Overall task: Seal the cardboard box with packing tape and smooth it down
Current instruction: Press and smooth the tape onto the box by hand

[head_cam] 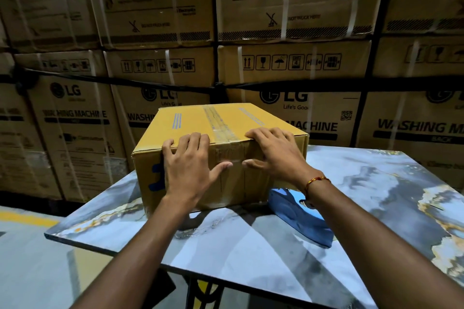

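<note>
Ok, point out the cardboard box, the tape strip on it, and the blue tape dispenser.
cardboard box (185, 120): head view, bare top panel.
tape strip (216, 118): head view, middle of top seam.
blue tape dispenser (296, 216): head view, its body.

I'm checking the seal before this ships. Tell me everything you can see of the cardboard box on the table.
The box is plain yellow-brown corrugated cardboard, closed, standing flat on the marbled table. Clear tape runs along the top seam and folds down over the near side. Two grey printed strips flank the seam, and a blue mark shows on the near side at the left. The left hand and right hand lie open over the near top edge, thumbs on the tape end. A blue tool lies by its right corner.
</note>
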The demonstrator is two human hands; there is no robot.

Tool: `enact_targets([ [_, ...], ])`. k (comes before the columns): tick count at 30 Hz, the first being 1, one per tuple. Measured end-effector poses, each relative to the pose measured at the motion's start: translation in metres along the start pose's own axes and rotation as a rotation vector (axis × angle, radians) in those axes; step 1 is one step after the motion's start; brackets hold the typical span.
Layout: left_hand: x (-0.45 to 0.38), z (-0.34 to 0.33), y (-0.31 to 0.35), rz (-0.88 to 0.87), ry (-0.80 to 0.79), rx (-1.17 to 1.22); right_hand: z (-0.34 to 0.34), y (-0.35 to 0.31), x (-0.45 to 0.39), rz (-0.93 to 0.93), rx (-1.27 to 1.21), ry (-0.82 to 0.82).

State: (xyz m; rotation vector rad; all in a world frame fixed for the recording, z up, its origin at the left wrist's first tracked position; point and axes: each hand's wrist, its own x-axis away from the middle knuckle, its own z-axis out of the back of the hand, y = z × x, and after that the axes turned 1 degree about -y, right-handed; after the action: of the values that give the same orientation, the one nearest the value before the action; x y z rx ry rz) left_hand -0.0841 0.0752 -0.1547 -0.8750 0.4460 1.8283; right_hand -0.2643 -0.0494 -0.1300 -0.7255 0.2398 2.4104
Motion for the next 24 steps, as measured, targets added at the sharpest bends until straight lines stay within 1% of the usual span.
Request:
enact_targets([
  [5, -0.002, -0.004, -0.004, -0.008, 0.014, 0.06, -0.003, -0.003, -0.002, -0.03, -0.01, 0.051],
  [11, -0.002, -0.003, -0.006, -0.001, 0.03, 0.132, -0.002, 0.005, -0.003, -0.023, -0.086, 0.013],
  [15, -0.003, -0.002, -0.004, 0.03, 0.042, 0.186, -0.004, -0.001, -0.005, -0.065, -0.123, 0.067],
  [18, -0.006, -0.001, 0.0, 0.073, 0.052, 0.181, -0.006, -0.011, -0.008, -0.112, -0.106, 0.117],
  [21, -0.006, -0.002, 0.0, 0.068, 0.05, 0.174, -0.007, -0.011, -0.009, -0.122, -0.121, 0.131],
  [24, -0.006, 0.001, -0.002, 0.052, 0.049, 0.206, -0.007, -0.004, -0.008, -0.11, -0.209, 0.13],
])
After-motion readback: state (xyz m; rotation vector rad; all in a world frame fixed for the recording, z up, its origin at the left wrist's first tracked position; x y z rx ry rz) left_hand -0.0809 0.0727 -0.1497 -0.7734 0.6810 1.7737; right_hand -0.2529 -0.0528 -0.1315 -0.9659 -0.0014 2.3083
